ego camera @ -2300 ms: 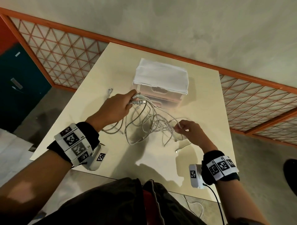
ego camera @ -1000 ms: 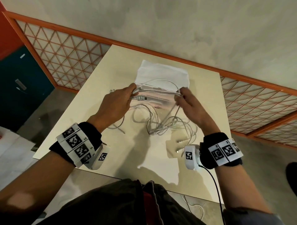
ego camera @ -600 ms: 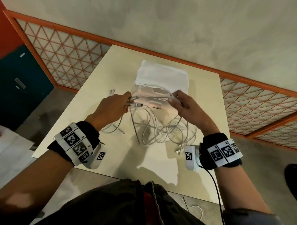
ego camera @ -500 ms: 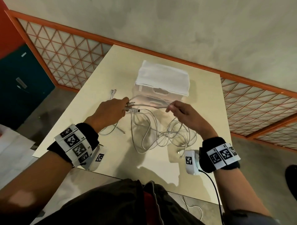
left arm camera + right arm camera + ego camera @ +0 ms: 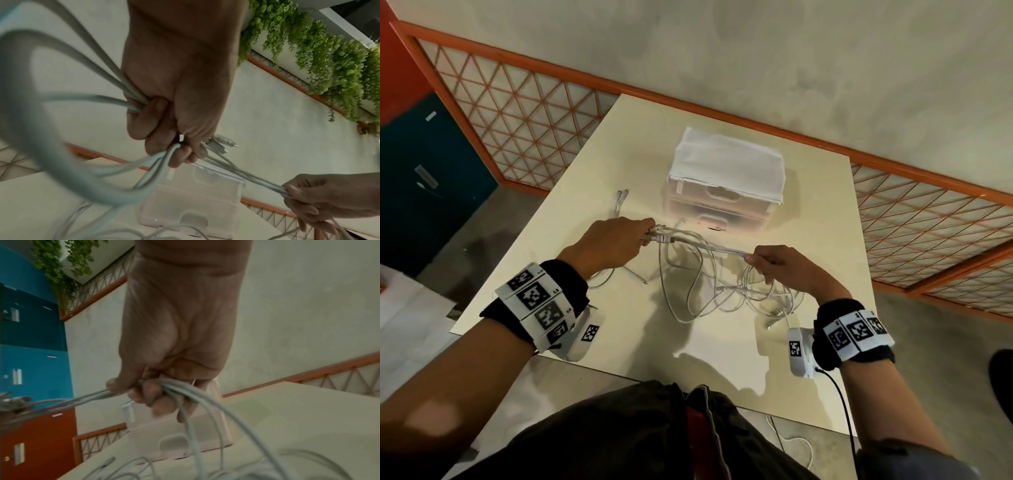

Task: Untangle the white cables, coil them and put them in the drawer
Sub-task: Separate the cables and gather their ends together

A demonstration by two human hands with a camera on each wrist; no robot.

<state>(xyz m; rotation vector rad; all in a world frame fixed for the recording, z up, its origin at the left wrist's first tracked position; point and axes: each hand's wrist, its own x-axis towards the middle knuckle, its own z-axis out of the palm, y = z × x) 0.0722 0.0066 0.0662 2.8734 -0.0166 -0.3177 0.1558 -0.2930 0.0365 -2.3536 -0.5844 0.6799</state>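
A tangle of white cables (image 5: 709,291) lies on the cream table (image 5: 808,240) in front of a clear plastic drawer unit (image 5: 719,209) with a white cloth (image 5: 726,164) on top. My left hand (image 5: 616,245) grips a bundle of cable ends with plugs (image 5: 218,142) sticking out past its fingers. My right hand (image 5: 780,267) pinches the same strands (image 5: 179,389) a short way to the right. The strands run taut between both hands above the table. Loose loops hang down from both fists (image 5: 61,146).
One separate white cable (image 5: 619,202) lies on the table to the left of the drawer unit. An orange lattice railing (image 5: 524,113) borders the table's far and right sides. Another cable (image 5: 798,445) lies on the floor near my legs.
Both hands have come down from in front of the drawer unit toward the table. The right hand slid rightward along the strands, which are now stretched straighter between the hands.
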